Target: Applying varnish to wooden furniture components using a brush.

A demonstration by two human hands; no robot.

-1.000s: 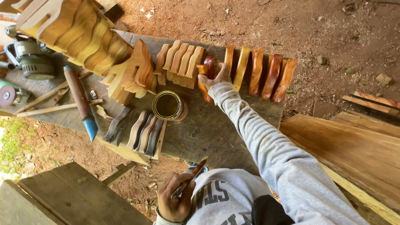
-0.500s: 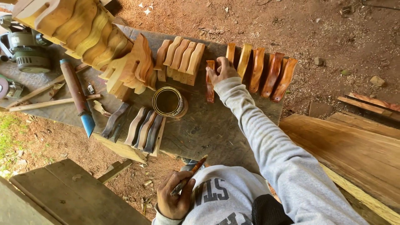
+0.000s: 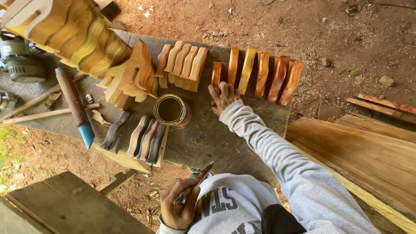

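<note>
1 head-worn view, looking steeply down, close over the workbench (image 3: 225,143), dirt ground beyond

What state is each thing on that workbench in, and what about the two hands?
Tin can: open, upright.
Glossy wood pieces: varnished, in a row.
Pale wood pieces: unvarnished.
Right hand: setting down the leftmost glossy piece.
Left hand: grip closed around a brush.
Chisel: lying flat.

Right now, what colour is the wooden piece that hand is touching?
Glossy reddish-orange, seen from the head camera: the right hand rests on the wooden piece.
</note>
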